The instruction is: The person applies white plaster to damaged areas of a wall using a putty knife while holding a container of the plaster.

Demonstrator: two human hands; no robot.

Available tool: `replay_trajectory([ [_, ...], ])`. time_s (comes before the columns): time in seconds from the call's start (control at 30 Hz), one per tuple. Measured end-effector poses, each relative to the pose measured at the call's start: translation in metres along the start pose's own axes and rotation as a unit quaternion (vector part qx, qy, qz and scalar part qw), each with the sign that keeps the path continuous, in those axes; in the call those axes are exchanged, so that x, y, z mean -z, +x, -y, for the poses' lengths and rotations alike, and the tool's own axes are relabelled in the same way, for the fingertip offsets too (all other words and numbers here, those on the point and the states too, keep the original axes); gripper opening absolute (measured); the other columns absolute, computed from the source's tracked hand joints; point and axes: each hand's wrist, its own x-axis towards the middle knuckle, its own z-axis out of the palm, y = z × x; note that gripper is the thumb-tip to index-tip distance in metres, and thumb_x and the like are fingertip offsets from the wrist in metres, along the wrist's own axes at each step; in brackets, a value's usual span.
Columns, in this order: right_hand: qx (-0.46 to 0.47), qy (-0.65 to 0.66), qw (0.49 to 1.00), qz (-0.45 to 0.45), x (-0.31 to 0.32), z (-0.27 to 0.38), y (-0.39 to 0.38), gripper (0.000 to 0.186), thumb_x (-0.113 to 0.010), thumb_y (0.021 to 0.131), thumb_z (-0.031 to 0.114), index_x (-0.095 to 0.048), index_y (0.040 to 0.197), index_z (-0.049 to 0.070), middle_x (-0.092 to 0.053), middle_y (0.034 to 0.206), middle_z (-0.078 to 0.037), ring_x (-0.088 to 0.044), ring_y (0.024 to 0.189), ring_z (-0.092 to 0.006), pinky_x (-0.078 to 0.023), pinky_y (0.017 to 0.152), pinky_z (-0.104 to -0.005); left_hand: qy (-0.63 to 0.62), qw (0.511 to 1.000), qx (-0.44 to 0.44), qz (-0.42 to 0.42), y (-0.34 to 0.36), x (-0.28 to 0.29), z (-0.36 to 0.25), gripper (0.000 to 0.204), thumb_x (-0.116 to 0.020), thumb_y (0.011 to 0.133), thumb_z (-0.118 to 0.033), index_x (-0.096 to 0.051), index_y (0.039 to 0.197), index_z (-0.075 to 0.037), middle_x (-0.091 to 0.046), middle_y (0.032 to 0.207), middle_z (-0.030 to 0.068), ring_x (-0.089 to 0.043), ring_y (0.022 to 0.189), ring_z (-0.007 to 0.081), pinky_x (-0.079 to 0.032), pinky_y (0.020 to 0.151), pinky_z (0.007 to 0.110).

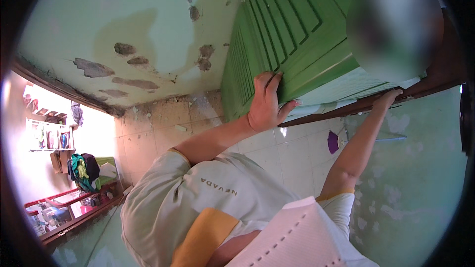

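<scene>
A large green panel (297,44) with grooved lines, perhaps a door or cabinet side, fills the upper middle. Along its near side runs a paler, thick edge (326,89). My left hand (267,100) grips that edge, fingers over the green face and thumb lower down. My right arm is stretched far out to the right. There my right hand (390,98) reaches the meeting of the panel's far end and a dark brown wooden frame (438,74). Its fingers are mostly hidden, so I cannot tell which of the two it holds.
Patchy green walls (163,29) with flaked plaster stand on both sides. Crumbs of plaster lie on the tiled floor (158,118). A purple dustpan-like piece (333,142) rests near the right wall. A doorway at left shows clothes (84,170) and shelves (52,136). A round blur hides the upper right.
</scene>
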Motion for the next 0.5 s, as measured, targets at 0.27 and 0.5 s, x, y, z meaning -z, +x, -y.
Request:
replay_trajectory([
  [0.27,-0.013,-0.001,0.999,0.053,0.005,-0.017,0.034,0.079,-0.026,0.098,0.064,-0.033,0.147,0.003,-0.035,0.152,-0.014,-0.035,0.137,-0.0313,-0.027,0.113,-0.0436,0.019,1.000,0.014,0.016,-0.003,0.012,0.003,0.085,-0.080,0.073,-0.021,-0.032,0.135,0.009,-0.040,0.120,0.0277,-0.040,0.108,0.0398,-0.036,0.094,0.049],
  [0.5,0.065,-0.051,0.996,0.025,0.031,-0.020,0.050,0.077,-0.024,0.100,0.060,-0.030,0.149,0.001,-0.033,0.153,-0.014,-0.034,0.137,-0.0322,-0.025,0.114,-0.0408,0.001,1.000,0.001,0.015,0.005,0.019,0.011,0.077,-0.075,0.079,-0.021,-0.032,0.135,0.009,-0.037,0.124,0.0282,-0.039,0.112,0.0390,-0.033,0.098,0.050],
])
